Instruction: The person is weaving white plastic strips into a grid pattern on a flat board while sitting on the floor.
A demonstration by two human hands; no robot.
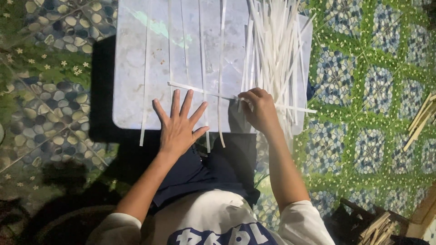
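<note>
Hands work over a pale board point(131, 68) that lies on a floor mat printed with green leaves and blue pebbles. We keep our left hand point(178, 124) flat near the board's near edge, fingers spread wide and gripping nothing, the palm pressing down on the long white strips point(201, 59) laid side by side from the far edge to the near one. Several of those strips hang past the near edge. Our right hand point(260, 110) is curled near the near right corner, thumb and forefinger pinched shut on a single crosswise strip point(200, 90). That strip runs from the middle of the board, just beyond our left fingertips, across the lengthwise strips and out past the right edge; whether it passes over or under each one, we cannot tell. A loose bundle of white strips point(274, 50) covers the right side of the board, fanning from the far edge toward our right hand, and touching it. Off the board, thin tan sticks point(420, 120) lie on the mat at the far right, and more sticks point(379, 227) lie at the lower right.
</note>
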